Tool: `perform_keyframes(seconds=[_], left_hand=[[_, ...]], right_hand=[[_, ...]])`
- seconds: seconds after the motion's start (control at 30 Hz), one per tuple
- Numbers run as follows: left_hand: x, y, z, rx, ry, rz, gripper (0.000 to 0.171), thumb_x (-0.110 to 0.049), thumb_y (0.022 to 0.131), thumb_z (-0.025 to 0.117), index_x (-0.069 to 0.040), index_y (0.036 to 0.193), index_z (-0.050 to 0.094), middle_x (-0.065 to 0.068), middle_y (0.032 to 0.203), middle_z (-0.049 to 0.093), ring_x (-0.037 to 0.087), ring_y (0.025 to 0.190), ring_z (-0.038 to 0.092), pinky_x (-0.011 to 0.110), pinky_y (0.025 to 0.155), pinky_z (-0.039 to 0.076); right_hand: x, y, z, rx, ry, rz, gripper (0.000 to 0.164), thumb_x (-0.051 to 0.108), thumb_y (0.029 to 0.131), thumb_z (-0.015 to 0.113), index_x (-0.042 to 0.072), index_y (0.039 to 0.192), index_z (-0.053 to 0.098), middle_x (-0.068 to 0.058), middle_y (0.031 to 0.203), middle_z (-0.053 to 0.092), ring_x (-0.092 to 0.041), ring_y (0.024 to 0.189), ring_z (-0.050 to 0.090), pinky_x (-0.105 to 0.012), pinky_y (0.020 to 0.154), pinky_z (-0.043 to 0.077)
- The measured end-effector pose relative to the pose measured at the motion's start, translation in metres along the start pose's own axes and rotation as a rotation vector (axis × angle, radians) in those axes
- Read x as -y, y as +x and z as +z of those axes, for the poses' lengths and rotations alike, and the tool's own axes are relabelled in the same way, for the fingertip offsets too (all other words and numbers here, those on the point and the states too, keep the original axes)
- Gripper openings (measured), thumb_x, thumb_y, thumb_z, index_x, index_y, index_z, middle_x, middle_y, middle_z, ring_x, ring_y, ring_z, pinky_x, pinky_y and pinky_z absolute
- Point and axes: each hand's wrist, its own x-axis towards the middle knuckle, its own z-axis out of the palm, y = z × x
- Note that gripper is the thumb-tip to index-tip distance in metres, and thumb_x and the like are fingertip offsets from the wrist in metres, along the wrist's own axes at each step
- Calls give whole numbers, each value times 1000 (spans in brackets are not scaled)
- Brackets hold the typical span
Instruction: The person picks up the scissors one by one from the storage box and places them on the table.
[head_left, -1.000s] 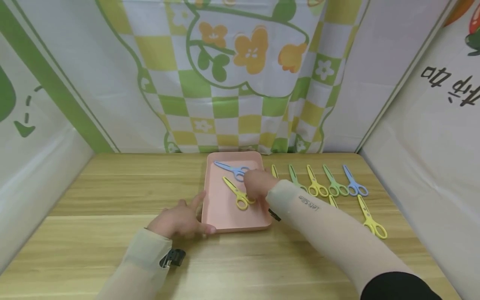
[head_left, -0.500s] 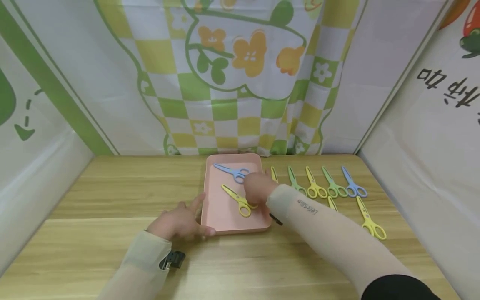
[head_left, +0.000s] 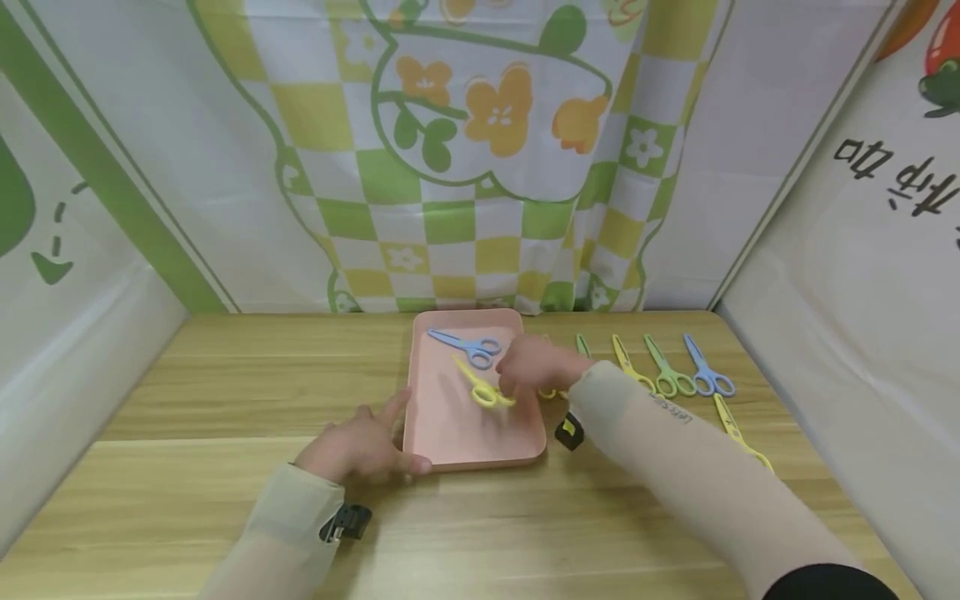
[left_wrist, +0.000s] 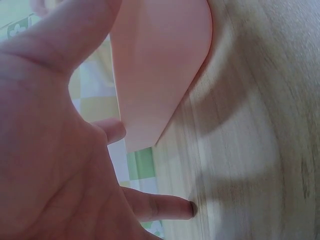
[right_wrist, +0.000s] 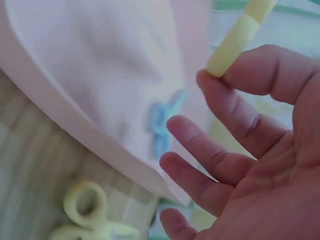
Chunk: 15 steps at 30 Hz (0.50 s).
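My right hand (head_left: 540,364) is over the right side of a pink tray (head_left: 450,442). Between thumb and index finger it pinches one handle loop of yellow scissors (head_left: 483,392), held above the tray floor; a shadow falls below them. The pinched loop (right_wrist: 235,45) shows up close in the right wrist view. Blue scissors (head_left: 467,345) lie in the tray's upper part. At the tray's lower left, my left hand (head_left: 360,446) touches the rim with spread, fairly straight fingers; the tray wall (left_wrist: 155,65) rises beside them in the left wrist view.
Right of the tray, scissors lie in a row, among them yellow (head_left: 630,367), green (head_left: 667,371) and blue (head_left: 705,371) ones. Other yellow scissors (head_left: 738,429) lie nearer the front. My right forearm hides part of the row. A patterned curtain (head_left: 480,225) hangs behind the table.
The yellow scissors shifted slightly toward me in the tray, then came up off its floor in my right hand. That hand moved a little right. The left hand stayed put.
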Motion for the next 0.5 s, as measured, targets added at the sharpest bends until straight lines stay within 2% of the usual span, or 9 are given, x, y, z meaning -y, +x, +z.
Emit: perform_keyframes(seconds=[0.07,0.13,0.17,0.2,0.3,0.33,0.4,0.47,0.5], left_hand=[[0,0,0,2,1,0,126,-73,70,72,-23,162,2,49,147,14,67,129,28,77,104,13],[0,1,0,4,5,2,127,-74,69,72,-23,162,1,50,147,14,68,128,29,77,104,13],[0,1,1,6,7,3,127,-74,69,71,-23,162,1,49,147,14,67,128,29,77,104,13],[1,1,1,7,12,4,127,-74,70,71,-23,162,0,49,147,14,67,128,29,77,105,13],[2,1,1,10,16,6,127,-74,71,71,-22,162,0,49,147,14,66,129,30,76,105,12],[3,1,1,11,16,6,127,-73,71,71,-22,162,-1,49,147,14,65,129,30,76,106,11],[3,1,1,13,20,9,127,-73,71,71,-21,162,-1,49,147,14,65,129,31,75,106,11],[2,1,1,12,22,13,127,-73,71,71,-20,162,-1,49,147,14,65,129,31,76,106,11],[2,1,1,12,24,13,127,-73,71,71,-20,162,-1,49,147,15,65,129,31,75,106,11]], right_hand=[[-9,-11,-13,-24,159,37,4,9,70,65,9,69,69,0,98,72,-11,72,55,-27,67,50],[-20,-23,-26,-67,271,79,24,11,71,69,8,93,79,-2,123,69,-18,102,62,-39,90,51],[-26,-29,-33,-90,305,94,32,11,72,69,8,103,79,-2,125,68,-21,116,59,-44,98,47],[-33,-35,-39,-107,332,102,33,12,73,69,6,105,78,-3,127,67,-24,124,55,-48,103,44],[-53,-54,-52,-152,347,125,38,14,79,68,8,115,75,-4,131,64,-32,134,46,-54,108,36],[-60,-60,-55,-166,338,125,34,14,80,67,7,112,76,-7,133,63,-34,134,45,-55,108,36],[-71,-73,-57,-190,296,126,20,13,79,67,3,93,76,-12,133,62,-35,129,49,-53,103,42],[-80,-85,-56,-210,229,127,11,12,77,66,4,70,67,-18,133,61,-32,111,59,-47,90,49],[-84,-91,-54,-222,202,124,16,10,76,65,5,61,59,-20,132,61,-29,93,61,-42,79,51]])
